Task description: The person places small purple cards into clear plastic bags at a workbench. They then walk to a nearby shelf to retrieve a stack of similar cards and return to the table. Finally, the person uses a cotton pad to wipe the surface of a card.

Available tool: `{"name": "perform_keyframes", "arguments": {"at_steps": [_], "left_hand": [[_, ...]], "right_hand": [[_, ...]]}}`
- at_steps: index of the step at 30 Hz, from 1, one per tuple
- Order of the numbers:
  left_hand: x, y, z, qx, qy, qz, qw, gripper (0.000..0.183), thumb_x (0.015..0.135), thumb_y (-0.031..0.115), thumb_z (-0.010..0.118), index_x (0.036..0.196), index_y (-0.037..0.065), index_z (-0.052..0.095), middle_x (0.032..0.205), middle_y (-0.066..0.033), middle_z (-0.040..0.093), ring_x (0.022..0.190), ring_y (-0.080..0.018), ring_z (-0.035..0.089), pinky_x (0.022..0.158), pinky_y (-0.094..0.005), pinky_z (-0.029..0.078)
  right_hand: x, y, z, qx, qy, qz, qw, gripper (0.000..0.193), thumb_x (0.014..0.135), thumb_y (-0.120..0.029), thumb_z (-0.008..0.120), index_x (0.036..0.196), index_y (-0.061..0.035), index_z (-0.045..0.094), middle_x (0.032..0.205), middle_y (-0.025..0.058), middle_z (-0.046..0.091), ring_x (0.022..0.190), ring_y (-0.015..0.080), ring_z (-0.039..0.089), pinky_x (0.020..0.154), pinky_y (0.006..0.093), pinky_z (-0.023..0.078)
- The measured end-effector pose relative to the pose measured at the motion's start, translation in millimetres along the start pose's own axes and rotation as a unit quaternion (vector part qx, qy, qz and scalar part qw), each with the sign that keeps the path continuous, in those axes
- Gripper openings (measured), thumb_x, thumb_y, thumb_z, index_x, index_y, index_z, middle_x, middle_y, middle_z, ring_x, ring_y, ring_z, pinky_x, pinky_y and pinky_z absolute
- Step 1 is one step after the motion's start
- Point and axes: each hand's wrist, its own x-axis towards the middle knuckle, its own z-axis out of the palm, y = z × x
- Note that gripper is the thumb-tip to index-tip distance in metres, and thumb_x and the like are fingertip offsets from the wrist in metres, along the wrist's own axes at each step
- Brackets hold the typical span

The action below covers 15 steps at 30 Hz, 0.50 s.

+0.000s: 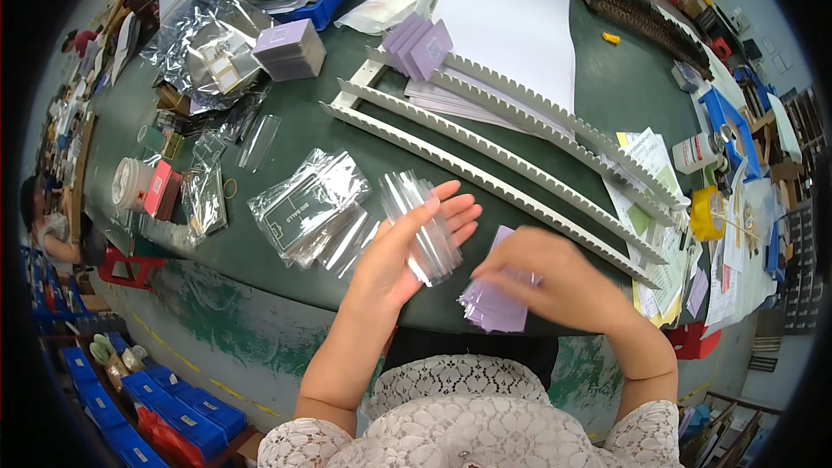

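Observation:
My left hand (390, 256) is turned palm up, its fingers stretched out beneath several clear plastic sleeves (425, 247) and its thumb pressing on top of them. Smeared by motion, my right hand (546, 277) hovers at the table's near edge over a small pile of purple cards (498, 308); whether it grips anything is hidden. Just left of my left hand lie more clear sleeves (349, 243), partly beneath a stack of clear printed bags (308, 206).
Long white notched racks (503, 178) run diagonally across the green table (286, 126); purple cards (420, 48) stand in their far end. A block of purple cards (290, 50) sits behind, near crumpled plastic (204, 26). Papers (659, 182) and a yellow tape roll (706, 214) lie right.

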Motion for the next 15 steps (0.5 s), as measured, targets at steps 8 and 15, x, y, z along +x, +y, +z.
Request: {"name": "perform_keyframes", "arguments": {"at_steps": [8, 15], "left_hand": [[-16.9, 9.7, -0.5, 0.074, 0.035, 0.028, 0.996, 0.04, 0.093, 0.023, 0.06, 0.122, -0.005, 0.054, 0.1, -0.015, 0.065, 0.094, -0.0234, 0.065, 0.087, -0.0366, 0.053], [-27.2, 9.4, -2.8, 0.182, -0.008, 0.039, 0.983, 0.028, 0.091, 0.018, 0.063, 0.108, -0.005, 0.063, 0.078, -0.0063, 0.064, 0.062, -0.0124, 0.059, 0.062, -0.0283, 0.052]], "right_hand": [[45.8, -2.2, -14.5, 0.059, -0.069, 0.035, 0.995, 0.015, 0.088, -0.013, 0.063, 0.099, -0.0028, 0.064, 0.096, 0.0079, 0.065, 0.088, 0.0224, 0.061, 0.081, 0.0318, 0.048], [183.0, 97.3, -49.8, -0.26, 0.286, -0.069, 0.92, 0.068, 0.079, -0.036, 0.073, 0.134, -0.0073, 0.045, 0.128, 0.0163, 0.051, 0.118, 0.0292, 0.049, 0.1, 0.0398, 0.037]]}}
